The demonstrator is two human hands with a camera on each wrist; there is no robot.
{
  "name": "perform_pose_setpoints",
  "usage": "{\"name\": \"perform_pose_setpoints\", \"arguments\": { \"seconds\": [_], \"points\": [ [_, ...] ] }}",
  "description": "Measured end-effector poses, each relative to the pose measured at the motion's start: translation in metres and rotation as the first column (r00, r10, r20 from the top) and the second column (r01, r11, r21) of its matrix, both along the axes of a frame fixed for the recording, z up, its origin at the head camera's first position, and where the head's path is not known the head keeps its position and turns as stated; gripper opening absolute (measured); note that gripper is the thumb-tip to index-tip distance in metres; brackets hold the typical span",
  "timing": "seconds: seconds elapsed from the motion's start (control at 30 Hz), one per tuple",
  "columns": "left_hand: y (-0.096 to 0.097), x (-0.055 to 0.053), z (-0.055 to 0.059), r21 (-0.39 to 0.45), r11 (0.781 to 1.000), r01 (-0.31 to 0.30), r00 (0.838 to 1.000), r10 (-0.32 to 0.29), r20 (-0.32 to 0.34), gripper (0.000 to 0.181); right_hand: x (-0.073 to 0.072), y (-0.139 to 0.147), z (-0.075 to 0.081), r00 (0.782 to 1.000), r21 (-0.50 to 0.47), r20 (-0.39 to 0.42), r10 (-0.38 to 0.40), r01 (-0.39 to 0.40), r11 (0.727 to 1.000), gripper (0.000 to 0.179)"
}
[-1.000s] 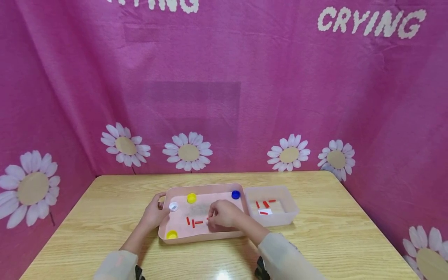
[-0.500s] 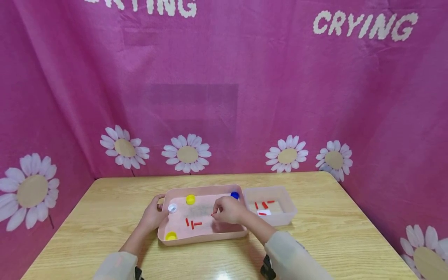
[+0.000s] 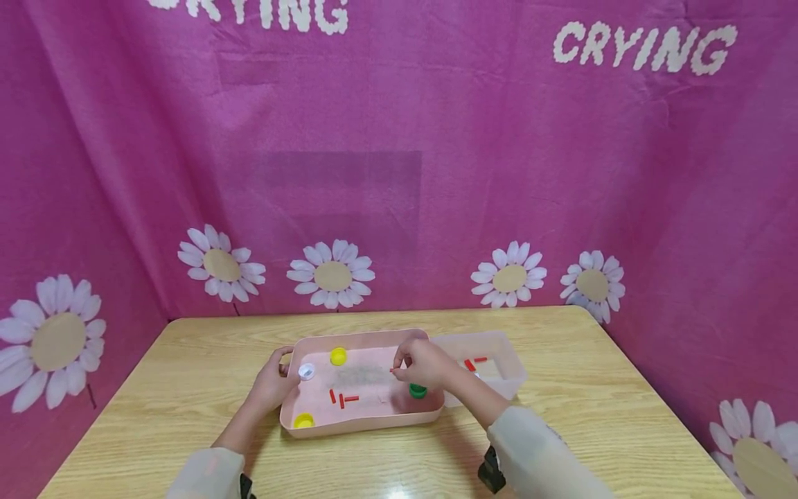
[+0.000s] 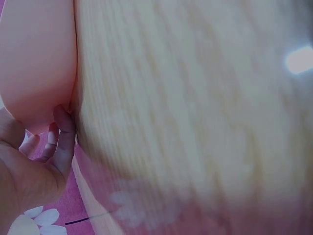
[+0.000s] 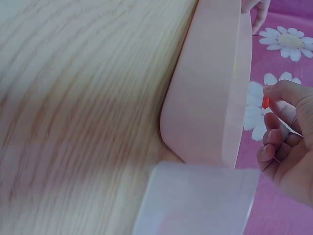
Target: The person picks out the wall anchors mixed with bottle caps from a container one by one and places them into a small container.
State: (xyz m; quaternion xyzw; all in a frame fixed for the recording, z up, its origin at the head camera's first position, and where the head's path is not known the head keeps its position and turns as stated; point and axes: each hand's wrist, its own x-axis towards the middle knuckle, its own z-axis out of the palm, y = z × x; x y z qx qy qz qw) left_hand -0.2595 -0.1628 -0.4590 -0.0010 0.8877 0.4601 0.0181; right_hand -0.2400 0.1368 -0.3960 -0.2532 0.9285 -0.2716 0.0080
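Note:
In the head view my left hand grips the left end of a shallow pink tray, thumb at the rim and fingers outside. The left wrist view shows those fingers bent against the tray's outer wall. Over the tray's right part, my right hand pinches a small red stick between thumb and forefinger, raised above the tray floor. Several similar red sticks lie in the tray's front middle. Below the right hand sits a green cap; the blue cap is hidden behind that hand.
A white cap and two yellow caps, one at the back and one at the front left, sit in the tray. A translucent bin holding red sticks adjoins its right end, partly covered by my right arm.
My right hand has lifted a red stick from the tray floor and moved right and back with it. The green cap has come into sight, the blue one is now covered. My left hand stays put.

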Motion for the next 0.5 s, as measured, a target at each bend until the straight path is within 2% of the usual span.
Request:
{"name": "perform_pose_setpoints", "arguments": {
  "seconds": [0.23,0.5],
  "points": [
    [0.0,0.001,0.001,-0.002,1.0,-0.002,1.0,0.002,0.004,0.062,-0.004,0.014,0.002,0.999,-0.029,-0.044,-0.002,0.0,1.0,0.006],
    [0.0,0.0,0.001,-0.005,1.0,0.001,1.0,-0.001,0.006,0.061,-0.006,0.026,0.005,0.994,-0.02,0.022,-0.104,0.104,0.994,0.007]
  ]
}}
